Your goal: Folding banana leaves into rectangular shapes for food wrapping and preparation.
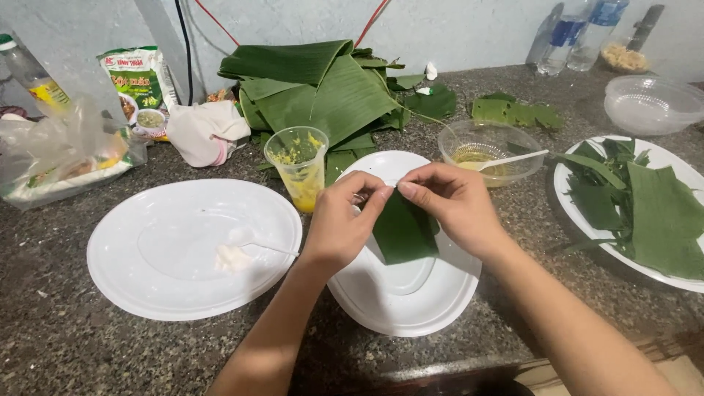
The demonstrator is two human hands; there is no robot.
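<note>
Before you: speckled dark granite table (66,345); pale grey wall (469,29) behind it; black and red cables (187,44) hang down the wall; even light.

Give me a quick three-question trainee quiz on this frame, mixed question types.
1. True or false: both hands, left hand and right hand, pinch the folded leaf piece over the oval white plate.
2. What lies on the other white plate, left of it?
A. a white spoon with white paste
B. cut leaves
C. a bottle
3. What colour is the residue inside the clear plastic cup?

Key
1. True
2. A: the white spoon
3. Yellow
</note>
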